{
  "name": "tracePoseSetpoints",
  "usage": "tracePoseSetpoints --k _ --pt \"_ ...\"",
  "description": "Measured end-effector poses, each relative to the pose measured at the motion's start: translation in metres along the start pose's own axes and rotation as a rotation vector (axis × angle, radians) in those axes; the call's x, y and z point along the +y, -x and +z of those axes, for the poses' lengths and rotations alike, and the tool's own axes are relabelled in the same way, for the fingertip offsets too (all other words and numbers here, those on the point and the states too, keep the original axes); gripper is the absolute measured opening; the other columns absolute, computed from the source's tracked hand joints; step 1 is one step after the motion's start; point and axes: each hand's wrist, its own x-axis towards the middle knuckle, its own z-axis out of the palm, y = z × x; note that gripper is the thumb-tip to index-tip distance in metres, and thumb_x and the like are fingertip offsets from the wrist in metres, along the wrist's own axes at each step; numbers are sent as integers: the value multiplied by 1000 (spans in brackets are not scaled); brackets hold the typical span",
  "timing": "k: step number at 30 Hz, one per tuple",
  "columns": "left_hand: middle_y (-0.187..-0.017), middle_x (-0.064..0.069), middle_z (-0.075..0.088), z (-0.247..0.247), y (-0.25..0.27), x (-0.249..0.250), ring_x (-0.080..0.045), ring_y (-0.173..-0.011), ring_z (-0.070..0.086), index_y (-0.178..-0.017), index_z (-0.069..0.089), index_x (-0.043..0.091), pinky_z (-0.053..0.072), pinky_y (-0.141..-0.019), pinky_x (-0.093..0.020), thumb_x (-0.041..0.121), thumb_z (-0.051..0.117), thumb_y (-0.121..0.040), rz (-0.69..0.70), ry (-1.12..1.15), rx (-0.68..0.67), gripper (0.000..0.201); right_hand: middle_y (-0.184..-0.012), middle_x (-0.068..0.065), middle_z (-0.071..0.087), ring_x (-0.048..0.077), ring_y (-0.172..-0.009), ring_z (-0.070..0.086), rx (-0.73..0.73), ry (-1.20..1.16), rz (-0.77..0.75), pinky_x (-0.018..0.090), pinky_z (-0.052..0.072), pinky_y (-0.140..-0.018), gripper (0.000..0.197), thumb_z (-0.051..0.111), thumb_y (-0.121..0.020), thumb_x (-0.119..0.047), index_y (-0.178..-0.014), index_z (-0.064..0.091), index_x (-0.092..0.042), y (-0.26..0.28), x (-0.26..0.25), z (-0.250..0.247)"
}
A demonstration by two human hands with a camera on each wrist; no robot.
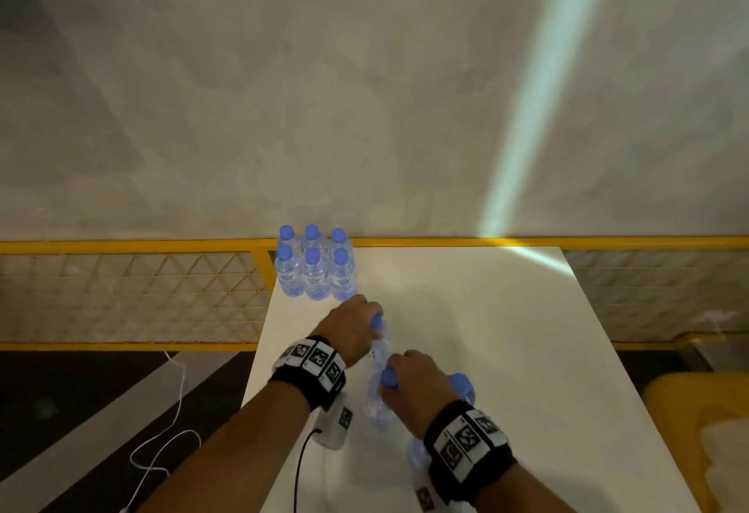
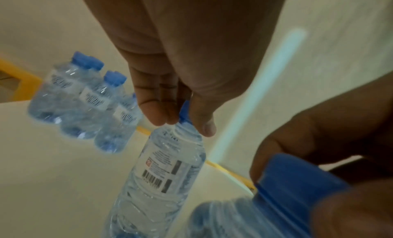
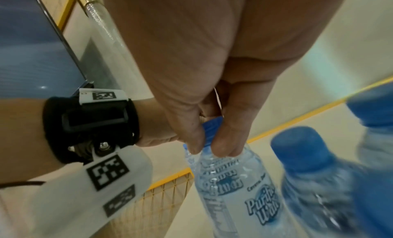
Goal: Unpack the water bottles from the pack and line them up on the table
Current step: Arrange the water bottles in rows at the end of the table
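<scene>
Head view first: the left hand pinches the blue cap of one water bottle, fingers and thumb curled round the neck, as the left wrist view confirms with its fingertips closed on the cap above the barcode label. Just nearer the body, at about five o'clock from it, the right hand likewise holds a second bottle by its cap; the right wrist view shows thumb and forefinger clamped on that cap. Both bottles hang or stand close to upright, long axes near vertical, tilted slightly, almost touching one another.

Beside the right hand, at three to five o'clock, more blue caps show; I take these for bottles not yet lined up, though no wrapping can be made out.

Outward at eleven o'clock from the left hand stands a block of six bottles, two rows of three, upright at the far left corner of the white table. The left hand is much the nearer to it, its bottle just short of the block's near right corner. So the coming placement likely belongs to the left hand, setting its bottle upright beside that near row, with the right following. Beyond the table runs a yellow mesh railing.
</scene>
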Motion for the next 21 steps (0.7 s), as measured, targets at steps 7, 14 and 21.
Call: tracePoseSetpoints --k 7,14,21 --pt "-128 -13 53 -51 -95 -9 -34 -113 56 -130 58 11 47 -96 -44 20 64 -98 0 -46 43 34 -104 12 58 31 -96 59 106 -25 8 30 40 -74 24 59 -89 -30 -100 61 -9 -80 0 -49" --pt "-115 -2 57 -59 -164 -39 -29 -107 55 -114 60 24 41 -90 -42 23 61 -96 -68 -235 90 17 -119 11 55 28 -108 58 71 62 76 32 45 -90 27 51 -95 -25 -117 57 -10 -169 3 -64" --pt "-90 3 44 -42 -188 -69 -31 -101 50 -82 45 25 42 -95 -54 16 58 -92 -192 -312 73 19 -122 11 53 30 -107 60 15 88 113 37 49 -92 24 48 -97 -19 -119 54 -11 -218 11 -39"
